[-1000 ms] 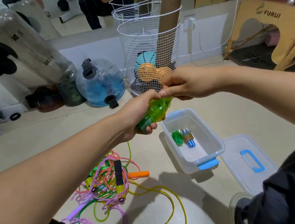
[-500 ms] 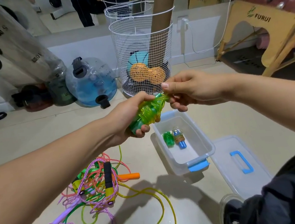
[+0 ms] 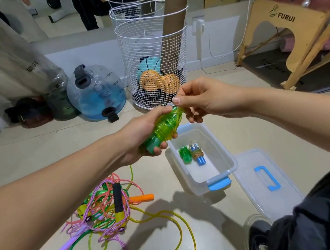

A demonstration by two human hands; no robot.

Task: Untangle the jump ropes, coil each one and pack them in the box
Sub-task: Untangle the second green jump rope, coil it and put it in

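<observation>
Glossy green coiled rope (image 3: pixel 165 127) gripped by both hands

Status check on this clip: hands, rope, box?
Left hand grips green coiled rope; right hand pinches its top end. Box open, two bundles inside. Tangled ropes on floor, nothing blocking.

Glossy translucent plastic green rope (image 3: pixel 165 126); clear smooth plastic box (image 3: pixel 230 160); wire-mesh basket (image 3: pixel 152 45).

My only view sits on the head, tilted forward and down, close over both hands (image 3: pixel 180 117), with the floor (image 3: pixel 234 234) around the box (image 3: pixel 230 164) beneath.
</observation>
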